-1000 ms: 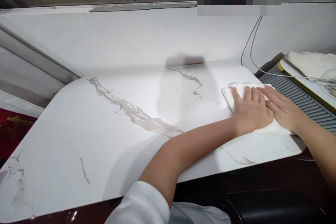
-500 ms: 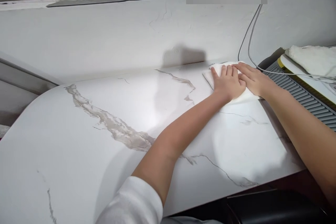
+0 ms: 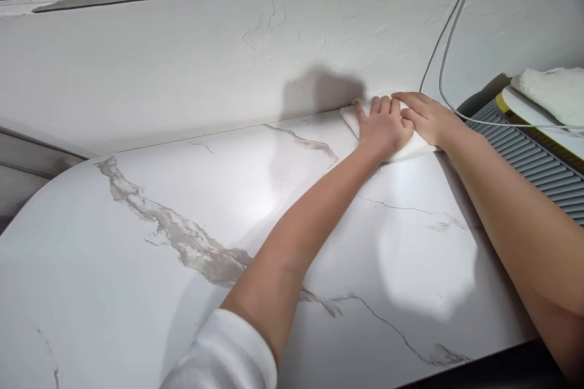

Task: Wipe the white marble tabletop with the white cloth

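Note:
A folded white cloth (image 3: 413,147) lies at the far right corner of the white marble-patterned tabletop (image 3: 219,200), against the wall. Flat on the cloth rests my left hand (image 3: 382,126), its fingers spread and pointing toward the wall. Just right of it, my right hand (image 3: 426,117) also presses on the cloth with its fingers stretched out, the fingertips close to the left hand. The cloth's left corner shows beyond my left fingers.
A pale wall (image 3: 182,73) borders the table's back edge. Thin grey cables (image 3: 444,51) hang at the right and cross a grey ribbed surface (image 3: 524,146). Beside that lies a fluffy white cloth (image 3: 554,94) on a yellow-edged board (image 3: 538,124).
The view has shifted slightly. Both hands and the cloth appear a little farther left and higher in the picture, still together, with the cloth now nearer the wall.

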`<move>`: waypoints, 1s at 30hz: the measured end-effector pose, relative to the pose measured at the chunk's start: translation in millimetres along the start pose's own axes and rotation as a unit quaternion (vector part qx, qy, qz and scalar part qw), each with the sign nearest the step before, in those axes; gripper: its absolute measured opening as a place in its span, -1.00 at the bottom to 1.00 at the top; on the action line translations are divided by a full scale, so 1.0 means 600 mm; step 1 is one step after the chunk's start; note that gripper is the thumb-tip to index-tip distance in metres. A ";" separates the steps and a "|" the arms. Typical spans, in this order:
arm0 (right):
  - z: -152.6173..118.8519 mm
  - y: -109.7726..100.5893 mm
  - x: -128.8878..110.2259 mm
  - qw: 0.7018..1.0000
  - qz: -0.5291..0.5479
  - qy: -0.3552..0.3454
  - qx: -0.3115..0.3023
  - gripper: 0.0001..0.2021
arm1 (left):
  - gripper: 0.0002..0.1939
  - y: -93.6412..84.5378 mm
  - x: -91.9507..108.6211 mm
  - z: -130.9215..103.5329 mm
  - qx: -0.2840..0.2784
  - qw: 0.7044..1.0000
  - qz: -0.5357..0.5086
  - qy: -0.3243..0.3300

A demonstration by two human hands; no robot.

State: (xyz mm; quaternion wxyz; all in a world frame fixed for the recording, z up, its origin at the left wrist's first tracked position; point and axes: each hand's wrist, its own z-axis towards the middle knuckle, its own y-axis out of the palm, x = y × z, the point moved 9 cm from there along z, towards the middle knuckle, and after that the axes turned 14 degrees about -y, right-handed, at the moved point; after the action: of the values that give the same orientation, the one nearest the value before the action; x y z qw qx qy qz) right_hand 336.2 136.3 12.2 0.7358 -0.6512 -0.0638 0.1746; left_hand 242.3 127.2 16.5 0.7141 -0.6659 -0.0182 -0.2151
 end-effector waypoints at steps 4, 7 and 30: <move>-0.007 0.000 -0.007 0.999 0.040 0.012 0.007 -0.47 | -0.42 -0.002 0.002 -0.013 0.009 1.000 0.008 -0.003; -0.018 0.000 -0.024 1.000 0.020 -0.008 0.017 -0.46 | -0.41 -0.002 0.001 -0.030 -0.001 1.000 0.011 -0.002; -0.332 -0.014 -0.273 0.995 -0.025 0.080 0.055 -0.44 | -0.42 -0.072 -0.029 -0.406 0.000 0.993 0.025 0.118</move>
State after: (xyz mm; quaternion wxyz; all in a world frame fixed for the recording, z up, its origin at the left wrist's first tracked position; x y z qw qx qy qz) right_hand 248.9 -106.7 13.6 0.7772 -0.6201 -0.0112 0.1064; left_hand 148.8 -102.3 24.6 0.7163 -0.6362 0.0826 -0.2743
